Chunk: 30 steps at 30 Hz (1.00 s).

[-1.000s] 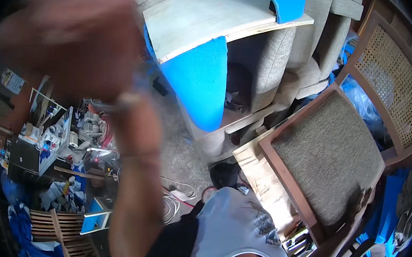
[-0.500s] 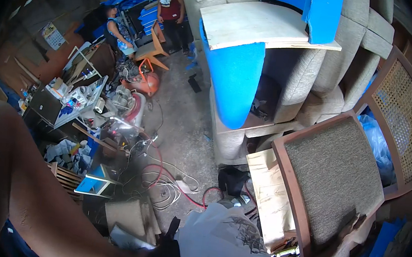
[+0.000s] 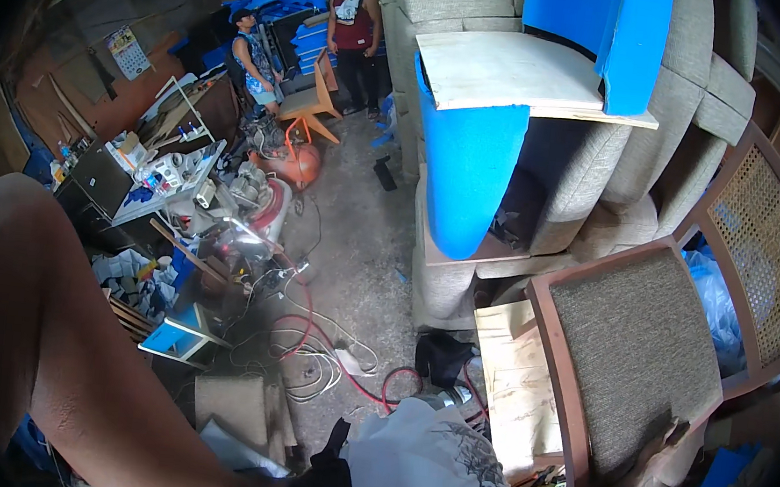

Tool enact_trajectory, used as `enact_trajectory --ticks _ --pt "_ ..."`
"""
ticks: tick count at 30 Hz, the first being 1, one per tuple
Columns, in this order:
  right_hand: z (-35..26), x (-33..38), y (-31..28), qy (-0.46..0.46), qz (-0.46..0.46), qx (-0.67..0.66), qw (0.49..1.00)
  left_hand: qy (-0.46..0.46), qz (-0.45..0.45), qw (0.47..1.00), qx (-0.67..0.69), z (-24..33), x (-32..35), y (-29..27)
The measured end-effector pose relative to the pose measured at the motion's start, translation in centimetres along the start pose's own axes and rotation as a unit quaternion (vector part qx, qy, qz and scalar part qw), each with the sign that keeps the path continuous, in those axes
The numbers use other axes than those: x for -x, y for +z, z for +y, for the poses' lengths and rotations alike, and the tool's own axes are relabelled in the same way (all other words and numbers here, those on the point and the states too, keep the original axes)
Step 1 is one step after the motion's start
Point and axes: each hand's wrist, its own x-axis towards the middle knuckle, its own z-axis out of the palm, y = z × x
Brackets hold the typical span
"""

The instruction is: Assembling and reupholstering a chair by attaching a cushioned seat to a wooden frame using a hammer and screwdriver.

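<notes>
the stacked grey sofa sections (image 3: 595, 160) with blue foam (image 3: 467, 171) and a pale board (image 3: 510, 72) fill the upper right; the wood-framed chair (image 3: 637, 357) lies right of the body, long axis running up-left to lower-right, its plywood panel (image 3: 517, 387) just beside it; the left arm (image 3: 52, 342) sweeps up the left edge, its hand out of view; the right hand (image 3: 672, 430) rests on the chair's lower frame, nearer it by far, fingers blurred so i cannot tell its grip; open concrete floor (image 3: 355, 212) lies ahead, cables (image 3: 319, 349) strewn near
</notes>
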Motion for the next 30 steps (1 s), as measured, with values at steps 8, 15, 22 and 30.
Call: enact_trajectory --ticks 8,15,22,30 --pt "-2.1 1.4 0.4 -0.013 0.009 0.004 1.0 0.0 0.022 0.998 -0.053 2.6 -0.2 -3.5" --pt "-1.2 3.1 -1.3 -0.021 0.007 0.023 1.0 -0.02 0.041 0.994 -0.098 4.8 1.2 -6.6" --pt "-0.2 2.5 -2.2 -0.017 0.019 0.035 0.999 -0.03 0.051 0.989 -0.132 6.1 1.5 -8.3" --pt "-5.2 4.1 -2.8 0.009 0.036 0.09 0.995 -0.078 0.048 0.986 -0.142 5.6 4.4 -8.3"
